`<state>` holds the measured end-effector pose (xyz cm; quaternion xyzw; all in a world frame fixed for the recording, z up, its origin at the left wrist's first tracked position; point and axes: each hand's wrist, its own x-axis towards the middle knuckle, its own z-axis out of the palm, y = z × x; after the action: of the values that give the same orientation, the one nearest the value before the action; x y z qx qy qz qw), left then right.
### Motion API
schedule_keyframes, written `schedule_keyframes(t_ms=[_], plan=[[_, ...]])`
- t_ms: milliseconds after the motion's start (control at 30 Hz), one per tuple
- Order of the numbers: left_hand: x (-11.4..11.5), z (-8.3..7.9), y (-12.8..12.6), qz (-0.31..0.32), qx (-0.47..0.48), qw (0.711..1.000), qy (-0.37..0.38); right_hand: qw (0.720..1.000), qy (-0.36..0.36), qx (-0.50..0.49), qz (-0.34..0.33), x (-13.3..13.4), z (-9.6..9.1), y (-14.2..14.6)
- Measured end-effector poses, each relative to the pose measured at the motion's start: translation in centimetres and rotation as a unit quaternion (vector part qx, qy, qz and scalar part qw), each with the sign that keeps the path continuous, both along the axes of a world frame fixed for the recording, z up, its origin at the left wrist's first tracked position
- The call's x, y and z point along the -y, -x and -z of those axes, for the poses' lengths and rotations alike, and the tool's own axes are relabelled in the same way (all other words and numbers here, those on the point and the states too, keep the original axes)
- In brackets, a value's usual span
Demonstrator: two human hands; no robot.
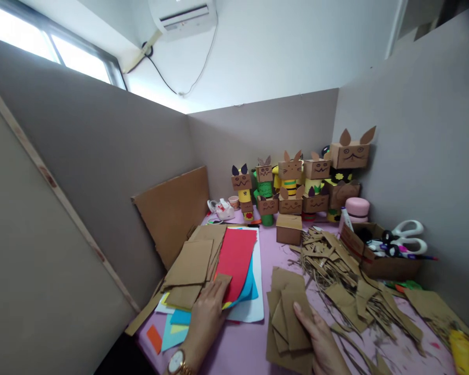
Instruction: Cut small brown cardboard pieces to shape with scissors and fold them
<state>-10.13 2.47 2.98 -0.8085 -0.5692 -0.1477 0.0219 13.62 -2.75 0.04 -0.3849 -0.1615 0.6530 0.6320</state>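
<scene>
My left hand (207, 317), a gold watch on its wrist, lies flat with fingers stretched out on a stack of cardboard pieces (191, 263) and coloured paper sheets; the red sheet (236, 255) is on top. My right hand (322, 341) rests with its thumb pressed on a small pile of brown cardboard rectangles (289, 312) on the pink table (246, 344). Its other fingers are under or beside the pile and mostly hidden.
Cardboard box figures with ears and drawn faces (297, 179) stand at the back. A heap of cardboard strips and scraps (336, 265) fills the right side. An open box (383, 255) holds scissors and pens. A cardboard sheet (172, 208) leans on the left partition.
</scene>
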Motion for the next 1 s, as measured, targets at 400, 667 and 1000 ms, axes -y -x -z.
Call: schedule_keyframes(t_ms=[400,667,1000], plan=[[1.7,-1.3,-3.1,0.043,0.133,0.98,0.141,0.998,0.002,0.036,0.045,-0.3,-0.2,0.0],[4.7,3.8,-11.1,0.109,0.641,0.728,0.217,0.978,-0.107,0.162,0.08,0.6,-0.9,0.5],[4.3,6.4,-10.6,0.022,0.636,0.751,0.178,0.973,-0.114,0.199,-0.006,0.0,0.5,0.0]])
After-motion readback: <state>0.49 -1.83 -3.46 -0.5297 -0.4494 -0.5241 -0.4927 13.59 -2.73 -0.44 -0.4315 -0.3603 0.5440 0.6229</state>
